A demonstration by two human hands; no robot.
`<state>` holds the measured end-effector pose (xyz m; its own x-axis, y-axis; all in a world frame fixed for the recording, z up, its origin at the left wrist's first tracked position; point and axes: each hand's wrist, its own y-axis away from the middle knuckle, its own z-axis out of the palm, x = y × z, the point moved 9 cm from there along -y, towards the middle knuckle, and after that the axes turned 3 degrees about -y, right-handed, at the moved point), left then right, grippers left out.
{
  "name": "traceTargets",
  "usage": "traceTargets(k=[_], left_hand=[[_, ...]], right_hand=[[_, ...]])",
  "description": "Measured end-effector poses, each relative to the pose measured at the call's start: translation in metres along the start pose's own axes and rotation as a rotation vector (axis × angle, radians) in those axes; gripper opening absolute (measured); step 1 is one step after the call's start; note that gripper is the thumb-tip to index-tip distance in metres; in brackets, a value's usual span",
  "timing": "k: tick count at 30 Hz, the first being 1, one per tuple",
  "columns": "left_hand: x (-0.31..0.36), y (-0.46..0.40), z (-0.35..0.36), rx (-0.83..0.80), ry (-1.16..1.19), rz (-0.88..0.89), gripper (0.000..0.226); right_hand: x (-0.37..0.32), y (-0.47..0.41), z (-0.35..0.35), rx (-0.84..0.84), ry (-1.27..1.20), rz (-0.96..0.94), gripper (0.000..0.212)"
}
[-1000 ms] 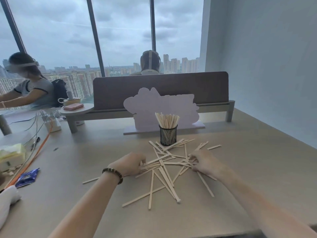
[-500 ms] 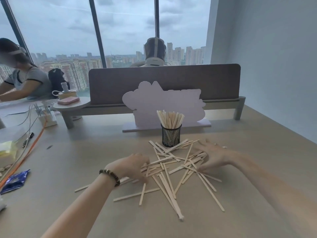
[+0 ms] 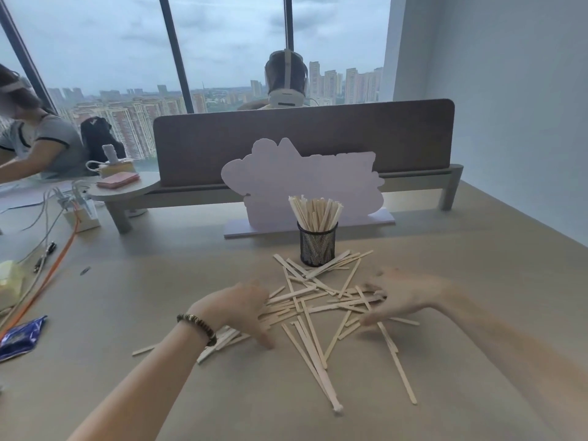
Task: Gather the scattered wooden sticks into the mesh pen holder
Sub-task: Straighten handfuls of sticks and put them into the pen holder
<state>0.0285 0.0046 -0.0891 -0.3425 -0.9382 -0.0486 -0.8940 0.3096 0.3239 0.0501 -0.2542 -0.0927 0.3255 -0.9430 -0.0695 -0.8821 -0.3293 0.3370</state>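
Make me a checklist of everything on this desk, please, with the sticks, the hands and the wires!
Surface: beige desk, bare to the right of the pile.
Job's things: black mesh pen holder upright, already packed with sticks; many loose wooden sticks criss-crossed in front of it.
Clutter: blue wrapper at the left edge; pink pad on a small round shelf; white cut-out sign behind the holder.
Hands: left hand and right hand spread flat on the pile, fingers open, holding nothing.
Cables: orange cable and grey wires at far left.
Surroundings: grey divider, windows, other people seated beyond.
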Motion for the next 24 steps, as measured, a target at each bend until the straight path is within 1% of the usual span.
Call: traceTargets(k=[1,2,5,9,12,13,15,18,21,24], left_hand=[[0.001,0.000,0.000,0.019,0.000,0.000,0.079],[0.001,-0.001,-0.001,0.045,0.013,-0.003,0.074],[0.001,-0.001,-0.004,0.110,0.014,-0.015,0.058],[0.005,0.006,-0.007,0.126,-0.035,-0.041,0.046],[0.007,0.012,-0.005,0.111,-0.018,-0.060,0.037],[0.008,0.014,-0.005,0.117,-0.002,-0.062,0.035],[0.010,0.019,-0.005,0.127,0.019,-0.071,0.037],[0.014,0.025,-0.005,0.152,0.031,-0.087,0.034],[0.017,0.030,-0.007,0.217,0.018,-0.079,0.027],[0.015,0.032,-0.009,0.280,0.037,-0.075,0.028]], right_hand=[[-0.002,0.002,0.002,0.015,0.021,0.005,0.095],[-0.005,0.004,0.004,0.033,0.029,0.007,0.087],[-0.016,0.011,0.004,0.081,-0.005,-0.021,0.050],[-0.026,0.021,-0.002,0.180,-0.072,-0.069,0.028],[-0.029,0.026,0.002,0.182,-0.120,-0.065,0.040],[-0.030,0.027,0.002,0.196,-0.123,-0.063,0.040],[-0.032,0.031,0.002,0.214,-0.122,-0.051,0.035],[-0.035,0.034,0.001,0.268,-0.095,-0.027,0.019],[-0.038,0.037,0.000,0.309,-0.081,-0.015,0.018],[-0.039,0.039,-0.001,0.328,-0.056,-0.009,0.017]])
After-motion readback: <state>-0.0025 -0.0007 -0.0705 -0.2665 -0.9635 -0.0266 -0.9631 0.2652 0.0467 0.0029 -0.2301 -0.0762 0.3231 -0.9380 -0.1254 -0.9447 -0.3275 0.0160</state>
